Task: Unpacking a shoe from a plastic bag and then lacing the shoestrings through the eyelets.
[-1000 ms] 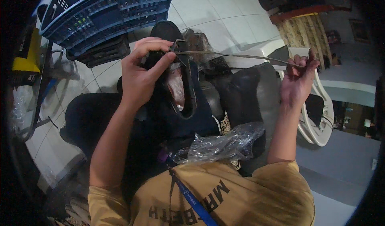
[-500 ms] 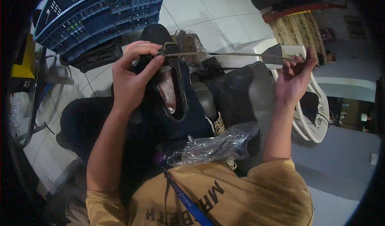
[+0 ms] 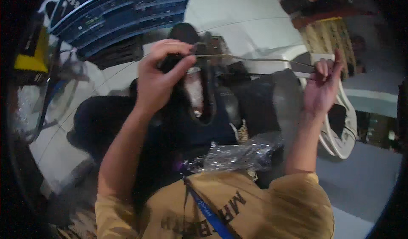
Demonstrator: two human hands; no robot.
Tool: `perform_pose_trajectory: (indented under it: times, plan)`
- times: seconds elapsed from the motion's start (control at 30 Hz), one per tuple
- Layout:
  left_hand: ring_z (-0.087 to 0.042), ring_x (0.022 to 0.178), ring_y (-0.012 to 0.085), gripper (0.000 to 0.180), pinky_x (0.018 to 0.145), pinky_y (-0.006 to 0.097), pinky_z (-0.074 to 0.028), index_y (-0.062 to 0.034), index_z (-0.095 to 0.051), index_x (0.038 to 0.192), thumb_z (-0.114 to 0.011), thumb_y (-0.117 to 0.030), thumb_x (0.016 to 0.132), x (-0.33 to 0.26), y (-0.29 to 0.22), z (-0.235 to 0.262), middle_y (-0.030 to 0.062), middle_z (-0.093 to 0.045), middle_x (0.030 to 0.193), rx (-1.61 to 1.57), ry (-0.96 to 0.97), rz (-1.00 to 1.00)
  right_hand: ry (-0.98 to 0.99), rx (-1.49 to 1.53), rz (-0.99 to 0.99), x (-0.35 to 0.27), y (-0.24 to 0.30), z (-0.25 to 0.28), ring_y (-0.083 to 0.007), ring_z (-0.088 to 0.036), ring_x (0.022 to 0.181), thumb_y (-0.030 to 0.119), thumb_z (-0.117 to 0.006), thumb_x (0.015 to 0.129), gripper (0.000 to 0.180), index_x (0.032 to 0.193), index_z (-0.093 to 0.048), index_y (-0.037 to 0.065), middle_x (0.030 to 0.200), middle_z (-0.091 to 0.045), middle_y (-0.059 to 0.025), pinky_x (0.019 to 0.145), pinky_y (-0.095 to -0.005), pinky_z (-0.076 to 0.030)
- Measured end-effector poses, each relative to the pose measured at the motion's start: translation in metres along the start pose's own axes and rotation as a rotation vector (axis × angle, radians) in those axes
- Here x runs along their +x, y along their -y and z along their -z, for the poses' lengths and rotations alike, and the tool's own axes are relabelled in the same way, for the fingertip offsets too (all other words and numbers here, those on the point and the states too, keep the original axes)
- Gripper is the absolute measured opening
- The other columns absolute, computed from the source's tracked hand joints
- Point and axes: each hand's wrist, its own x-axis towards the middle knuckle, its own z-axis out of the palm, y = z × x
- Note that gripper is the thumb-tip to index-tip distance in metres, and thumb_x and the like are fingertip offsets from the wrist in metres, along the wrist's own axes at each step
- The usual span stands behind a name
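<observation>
A dark shoe [image 3: 185, 32] lies over my lap, its toe pointing away from me. Inside its opening shows a pale pinkish piece [image 3: 195, 95], which I cannot identify. At the front of that opening, my left hand [image 3: 157, 80] pinches a thin brown cord [image 3: 259, 60], thumb against fingers. From there the cord runs to the right, nearly straight with a slight sag. My right hand [image 3: 319, 88] grips its other end between curled fingers, palm up, the index finger stretched out. Blur hides how the cord meets the shoe.
Beyond the shoe stands a blue plastic crate [image 3: 127, 24] on the tiled floor [image 3: 238, 9]. A white plastic chair [image 3: 349, 122] is at my right. Crumpled clear plastic wrap [image 3: 238, 156] lies on my lap, near a blue lanyard [image 3: 208, 213]. Something yellow and black [image 3: 32, 63] stands far left.
The whole scene has shifted right in the view and is more blurred. Both hands keep hold of the cord, still stretched between them.
</observation>
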Motion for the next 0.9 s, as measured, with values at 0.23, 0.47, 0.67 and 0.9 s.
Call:
perform_pose_trajectory:
  times: [0.23,0.47,0.67,0.9]
  plan:
    - [-0.066,0.119,0.0221,0.015,0.108,0.038,-0.047,-0.0046,-0.079,0.097,-0.087,-0.014,0.088,0.002,0.001,-0.002,0.0065,-0.08,0.111,-0.052,-0.012,-0.01,0.139,0.22,-0.132,0.014,0.011,0.013,-0.012,-0.036,0.082,0.017,-0.045,0.111,0.056,0.16,-0.037,-0.011,0.093,-0.036,-0.0003,0.073,-0.0276,-0.038]
    - [-0.065,0.118,0.0215,0.016,0.108,0.037,-0.047,-0.0031,-0.077,0.099,-0.087,-0.005,0.087,-0.001,-0.003,0.003,0.007,-0.078,0.113,-0.052,-0.034,0.032,0.042,0.087,-0.147,0.0,0.009,0.013,-0.0111,-0.048,0.092,0.018,-0.052,0.116,0.05,0.158,-0.043,-0.007,0.104,-0.049,-0.0025,0.084,-0.0272,-0.047]
    - [-0.062,0.125,0.023,0.015,0.112,0.039,-0.043,-0.002,-0.077,0.106,-0.079,0.001,0.092,-0.001,0.007,0.008,0.0073,-0.075,0.118,-0.025,0.031,-0.01,0.062,0.086,-0.131,-0.005,0.012,0.011,-0.0099,-0.055,0.095,0.022,-0.053,0.116,0.047,0.155,-0.049,-0.005,0.111,-0.059,-0.0036,0.09,-0.0251,-0.053]
    - [-0.065,0.118,0.0235,0.014,0.11,0.039,-0.044,-0.0039,-0.078,0.098,-0.086,-0.008,0.087,0.0,0.002,0.0,0.0078,-0.079,0.112,-0.088,-0.013,-0.003,0.182,-0.08,-0.139,-0.015,0.014,0.006,-0.0069,-0.046,0.076,0.019,-0.064,0.111,0.048,0.15,-0.054,-0.008,0.097,-0.056,-0.0018,0.068,-0.0224,-0.042]
